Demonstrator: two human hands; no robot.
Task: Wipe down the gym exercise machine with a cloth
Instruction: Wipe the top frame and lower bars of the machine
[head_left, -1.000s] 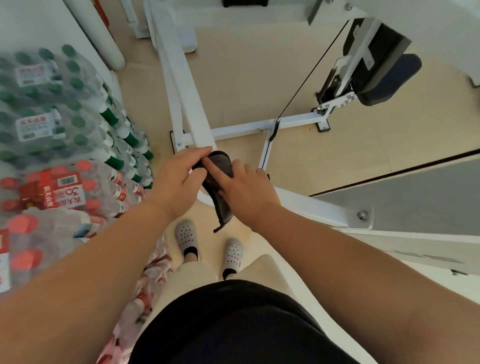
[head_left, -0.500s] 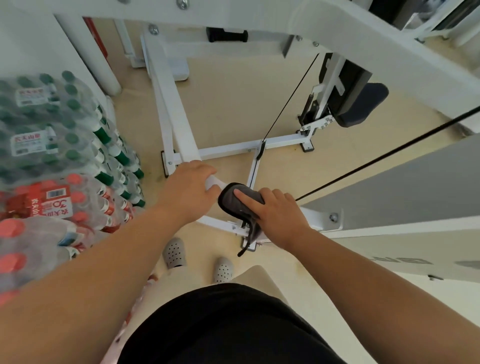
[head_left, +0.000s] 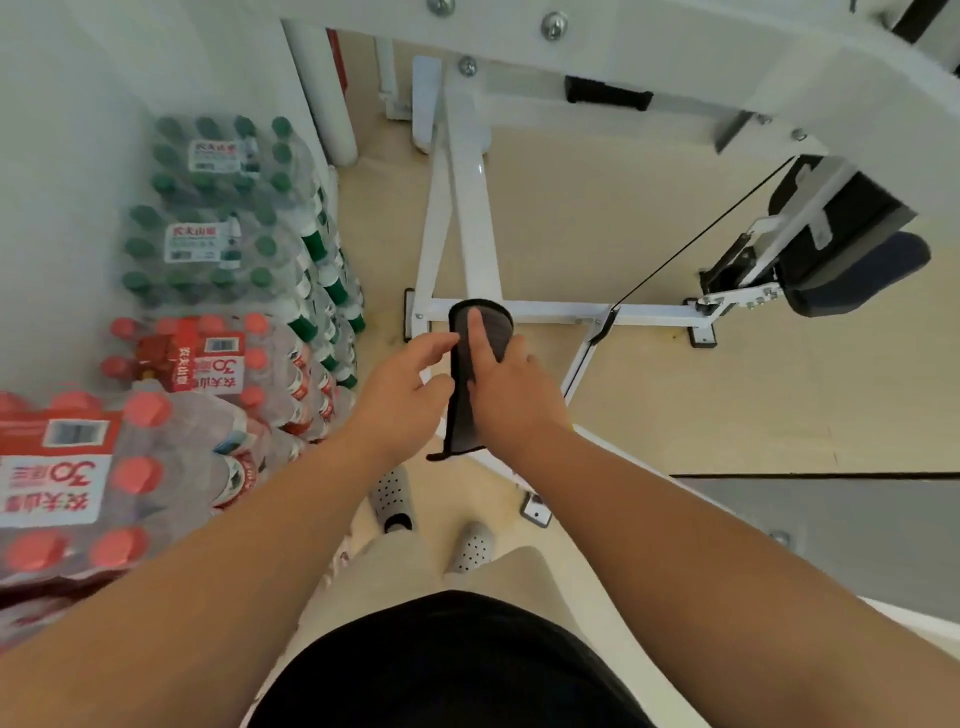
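Observation:
A dark grey cloth (head_left: 485, 325) is draped over the sloping white bar (head_left: 472, 218) of the gym machine, straight ahead of me. My right hand (head_left: 514, 400) holds the cloth against the bar, index finger laid straight along its top and the other fingers curled over its right side. My left hand (head_left: 405, 387) is just left of the cloth with fingers loosely spread, the index tip at the cloth's left edge. The cloth's lower end hangs between my wrists.
Shrink-wrapped packs of green-capped bottles (head_left: 218, 244) and red-capped bottles (head_left: 208, 364) are stacked at the left by the wall. A black cable (head_left: 675, 260) runs to a dark seat pad (head_left: 857, 275) at right. A grey mat (head_left: 831, 530) lies right; my clogs (head_left: 392, 499) stand below.
My right hand has slid the cloth back up the sloping bar from the lower joint. My left hand has let go of the bar and come beside the cloth.

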